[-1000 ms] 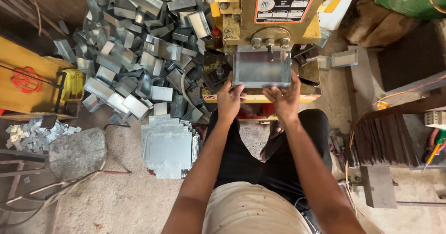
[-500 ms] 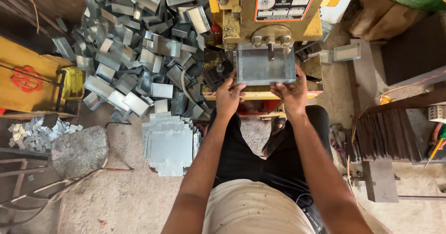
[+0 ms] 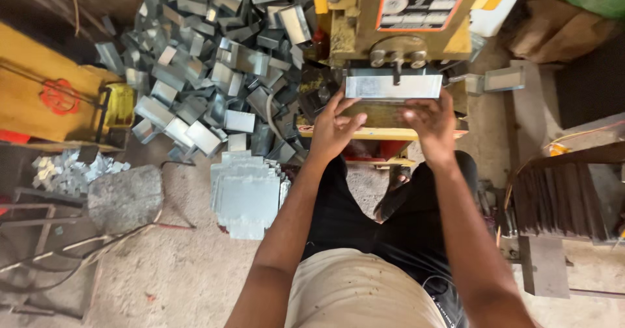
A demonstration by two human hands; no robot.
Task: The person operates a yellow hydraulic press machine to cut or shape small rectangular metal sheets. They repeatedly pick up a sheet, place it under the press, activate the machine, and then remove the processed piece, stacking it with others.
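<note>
A: Right, where is the bent sheet-metal piece (image 3: 393,86) seen?

B: It is seen lying flat across the bed of the yellow press machine (image 3: 364,25), just under the round grey ram head (image 3: 398,49), with its long pale edge turned toward the person.

A: And how is it held?

B: The left hand (image 3: 334,127) is placed at its left end, fingers spread and curled up against the near edge and corner; the piece is touched there, though a full grasp is not shown. The right hand (image 3: 430,121) is laid against the right end, fingers bent over the near edge, so the piece is steadied between the two hands rather than clenched.

A: What is found to the left of the machine?

B: A big heap of folded grey metal channels (image 3: 215,54) is piled on the ground, reaching right up to the side of the press. Just below it a neat stack of flat notched sheet blanks (image 3: 247,194) is set on the dusty floor, close to the person's left forearm but apart from it.

A: Anything further out?

B: A yellow box with a red mark (image 3: 55,100) is seen at the far left, with a small pile of metal offcuts (image 3: 75,170) beneath it and a grey stone block (image 3: 125,196) beside those. At the right, a row of dark upright plates (image 3: 563,201) is kept in a rack.
</note>
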